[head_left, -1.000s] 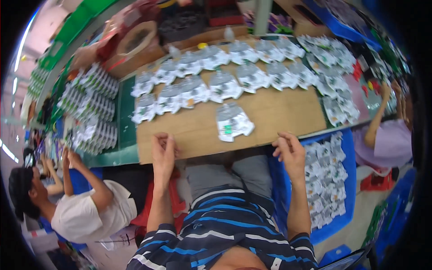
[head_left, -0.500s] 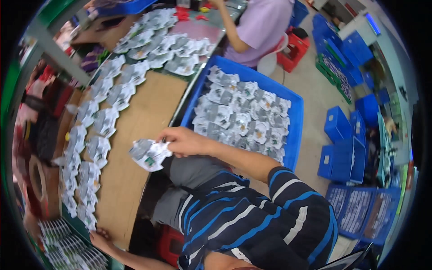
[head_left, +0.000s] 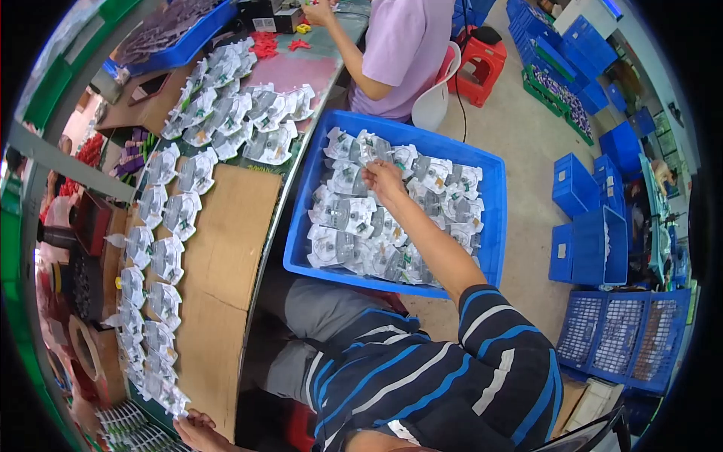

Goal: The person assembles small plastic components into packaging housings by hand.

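Note:
My right hand (head_left: pixel 382 181) reaches into a blue plastic tub (head_left: pixel 493 226), fingers closed on the edge of a white-and-grey plastic part (head_left: pixel 372 146) with a scalloped rim. Similar parts lie packed in rows around it. At the lower left, my left hand (head_left: pixel 197 432) pinches the near end of another such part (head_left: pixel 167 393), the last one in a double row on the workbench. That row (head_left: pixel 164 256) runs up the bench's left side, its parts overlapping. Part of my left hand is cut off by the picture's lower rim.
A brown board (head_left: pixel 218 279) covers the bench beside the row. More parts (head_left: pixel 271 143) lie at its far end. A co-worker in a lilac shirt (head_left: pixel 407 53) sits beyond the tub. A red stool (head_left: pixel 482 68) and blue crates (head_left: pixel 591 248) stand on the floor to the right.
My right hand has moved from above the board, where it held a part, over to the far left area of the tub. My left hand has closed on the row's nearest part. The view has shifted.

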Demonstrator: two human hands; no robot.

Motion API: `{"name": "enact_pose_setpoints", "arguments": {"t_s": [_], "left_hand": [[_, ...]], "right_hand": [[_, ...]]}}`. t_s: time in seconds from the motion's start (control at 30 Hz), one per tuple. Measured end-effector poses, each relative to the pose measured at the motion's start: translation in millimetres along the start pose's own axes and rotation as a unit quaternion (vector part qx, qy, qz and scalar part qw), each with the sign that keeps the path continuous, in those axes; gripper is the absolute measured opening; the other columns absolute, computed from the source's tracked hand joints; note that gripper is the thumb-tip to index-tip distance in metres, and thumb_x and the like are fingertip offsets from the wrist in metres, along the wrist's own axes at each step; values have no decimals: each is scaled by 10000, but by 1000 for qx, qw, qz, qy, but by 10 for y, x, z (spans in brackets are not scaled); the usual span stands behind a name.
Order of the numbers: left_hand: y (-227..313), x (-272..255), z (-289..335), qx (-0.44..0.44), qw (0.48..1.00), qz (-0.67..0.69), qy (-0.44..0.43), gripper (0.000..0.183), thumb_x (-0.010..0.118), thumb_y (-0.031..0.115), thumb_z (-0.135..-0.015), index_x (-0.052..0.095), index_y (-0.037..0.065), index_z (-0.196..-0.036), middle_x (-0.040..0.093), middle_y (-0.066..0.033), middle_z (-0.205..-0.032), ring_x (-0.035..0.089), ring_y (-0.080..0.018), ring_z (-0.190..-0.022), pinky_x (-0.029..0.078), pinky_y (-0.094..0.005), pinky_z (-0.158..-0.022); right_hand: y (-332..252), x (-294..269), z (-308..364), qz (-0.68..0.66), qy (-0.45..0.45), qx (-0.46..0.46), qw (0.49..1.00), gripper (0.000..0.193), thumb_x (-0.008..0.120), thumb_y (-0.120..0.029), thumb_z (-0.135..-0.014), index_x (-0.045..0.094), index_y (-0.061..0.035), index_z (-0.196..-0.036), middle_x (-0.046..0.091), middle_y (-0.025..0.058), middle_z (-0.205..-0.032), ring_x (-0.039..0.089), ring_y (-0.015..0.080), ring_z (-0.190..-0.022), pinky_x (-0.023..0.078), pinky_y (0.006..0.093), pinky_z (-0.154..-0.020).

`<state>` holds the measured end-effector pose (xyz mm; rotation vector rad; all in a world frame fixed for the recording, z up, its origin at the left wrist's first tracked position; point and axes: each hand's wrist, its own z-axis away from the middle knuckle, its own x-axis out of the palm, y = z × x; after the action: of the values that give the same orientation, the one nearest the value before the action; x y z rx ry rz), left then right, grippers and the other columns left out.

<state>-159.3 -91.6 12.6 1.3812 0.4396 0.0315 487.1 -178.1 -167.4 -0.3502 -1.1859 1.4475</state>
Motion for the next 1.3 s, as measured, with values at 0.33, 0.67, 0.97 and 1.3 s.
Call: {"name": "enact_pose_setpoints", "arguments": {"t_s": [0.33,0.67,0.97,1.3], "left_hand": [[826,2627,976,17,896,-53,-440,224,397,196,-1044,487,32,-1166,585,-38,-680,554,-95,-484,401,-208,-384],[399,4391,1828,183,743,-150,-626,271,471,198,-1000,521,-8,-1169,654,-153,-672,651,-236,-514,491,-352,-469],[556,3833,1880,100,691,-127,-705,411,526,197,-996,460,-35,-1329,679,-119,-900,658,-148,-752,503,-263,-614],[305,1982,932,-92,832,25,-547,386,494,189,-1009,450,-17,-1333,657,-100,-1024,625,-138,-850,511,-257,-716]], "right_hand": [[-262,-39,799,194,-110,-61,973,390,578,-169,-949,493,26,-1277,697,157,-937,663,176,-648,506,267,-489],[-418,-553,1679,176,-158,79,968,208,628,-193,-909,646,13,-936,674,71,-768,596,94,-562,438,215,-442],[-284,-738,240,-142,21,86,986,148,590,-86,-927,602,39,-1004,690,129,-955,667,159,-798,535,208,-617],[-256,-1386,-211,-217,-59,110,968,386,542,-61,-925,474,111,-1264,623,227,-1196,650,232,-980,565,289,-741]]}}
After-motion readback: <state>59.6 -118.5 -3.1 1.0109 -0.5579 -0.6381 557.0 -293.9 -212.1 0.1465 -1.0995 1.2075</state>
